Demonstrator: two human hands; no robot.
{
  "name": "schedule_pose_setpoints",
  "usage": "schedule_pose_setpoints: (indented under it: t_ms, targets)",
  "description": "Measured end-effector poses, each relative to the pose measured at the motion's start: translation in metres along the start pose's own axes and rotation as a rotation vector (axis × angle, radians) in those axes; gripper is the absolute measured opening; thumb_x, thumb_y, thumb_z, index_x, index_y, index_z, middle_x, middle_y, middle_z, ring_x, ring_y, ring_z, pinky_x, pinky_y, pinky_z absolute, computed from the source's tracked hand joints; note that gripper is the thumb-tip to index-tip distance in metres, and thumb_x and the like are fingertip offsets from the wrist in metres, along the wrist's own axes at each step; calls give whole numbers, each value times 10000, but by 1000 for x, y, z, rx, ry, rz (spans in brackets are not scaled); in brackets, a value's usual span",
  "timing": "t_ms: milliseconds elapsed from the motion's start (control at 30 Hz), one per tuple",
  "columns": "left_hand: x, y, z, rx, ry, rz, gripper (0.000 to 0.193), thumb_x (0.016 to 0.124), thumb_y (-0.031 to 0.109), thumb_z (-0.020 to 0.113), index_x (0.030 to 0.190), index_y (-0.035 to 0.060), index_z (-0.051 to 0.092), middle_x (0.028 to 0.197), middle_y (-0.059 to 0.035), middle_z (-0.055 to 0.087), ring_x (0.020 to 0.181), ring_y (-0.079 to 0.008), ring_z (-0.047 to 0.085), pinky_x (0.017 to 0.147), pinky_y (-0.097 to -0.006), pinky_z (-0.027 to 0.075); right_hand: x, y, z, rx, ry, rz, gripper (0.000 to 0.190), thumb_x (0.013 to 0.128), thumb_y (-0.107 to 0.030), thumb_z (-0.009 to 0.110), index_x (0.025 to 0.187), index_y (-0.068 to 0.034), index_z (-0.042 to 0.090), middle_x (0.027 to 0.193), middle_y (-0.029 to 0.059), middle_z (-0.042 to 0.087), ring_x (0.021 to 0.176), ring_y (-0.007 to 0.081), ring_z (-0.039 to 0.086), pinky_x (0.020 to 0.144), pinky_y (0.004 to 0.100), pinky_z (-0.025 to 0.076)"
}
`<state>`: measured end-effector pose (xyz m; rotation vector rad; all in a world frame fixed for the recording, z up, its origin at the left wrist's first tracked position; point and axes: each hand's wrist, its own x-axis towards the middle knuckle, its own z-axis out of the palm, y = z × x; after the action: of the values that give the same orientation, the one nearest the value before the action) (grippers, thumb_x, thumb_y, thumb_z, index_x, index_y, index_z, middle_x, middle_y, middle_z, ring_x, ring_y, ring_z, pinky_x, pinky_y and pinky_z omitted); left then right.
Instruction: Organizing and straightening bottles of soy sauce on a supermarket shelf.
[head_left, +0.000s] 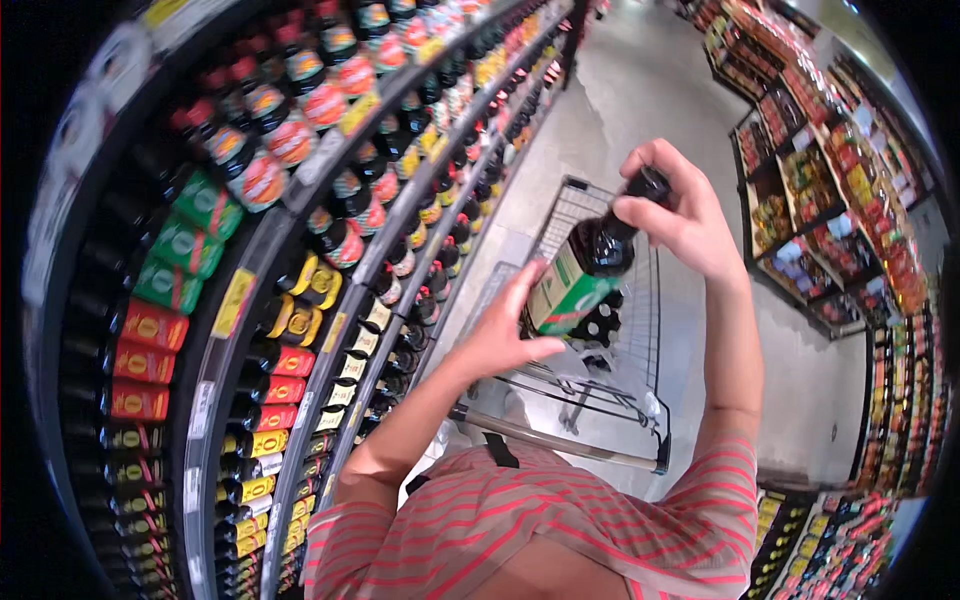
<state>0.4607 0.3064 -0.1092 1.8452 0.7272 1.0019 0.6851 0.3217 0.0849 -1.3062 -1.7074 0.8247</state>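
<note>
A dark glass bottle (581, 281) with a green and cream label is tilted in front of me, above a wire shopping cart (562, 217). My right hand (675, 210) grips its black cap and neck between thumb and fingers. Around the base of the bottle is my left hand (510, 330), thumb on the near side and fingers partly hidden behind it. The label bears writing. Below the bottle, the cart holds several dark bottles (600, 322) and a clear plastic bag (589, 364). The cart's handle (562, 439) runs just ahead of my waist.
Shelves (405, 82) packed with sauce bottles rise close on my left, with price tags (234, 304) along their edges. Green-labelled bottles (187, 240) stand on an upper shelf. Across the grey floor (637, 82), a display rack (810, 195) of packaged goods stands to the right.
</note>
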Motion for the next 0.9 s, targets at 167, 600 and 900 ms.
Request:
schedule_pose_setpoints:
  t_ms: [167,600,900]
  targets:
    - [-39,38,-37,144,173,105,857,713,231,820,1402,21,355,1224,-218,576,1149,-375,580,967,-421,461,-23,-64,49,-4,-85,-291,295,758,-106,736,980,-30,558,839,5,584,748,79,558,662,241,469]
    - [-63,94,-238,719,706,338,722,663,3,688,1331,88,429,1288,-168,517,1221,-372,492,1032,-474,393,16,-169,185,41,-188,-745,369,806,-34,761,1118,9,570,1114,88,639,1012,142,607,898,285,484]
    - [-61,72,-275,878,847,54,805,746,79,754,1431,-8,342,1348,-215,462,1273,-395,442,1064,-441,377,91,-174,252,101,-272,-637,320,846,-34,733,1111,-26,553,951,12,595,849,40,535,713,208,478]
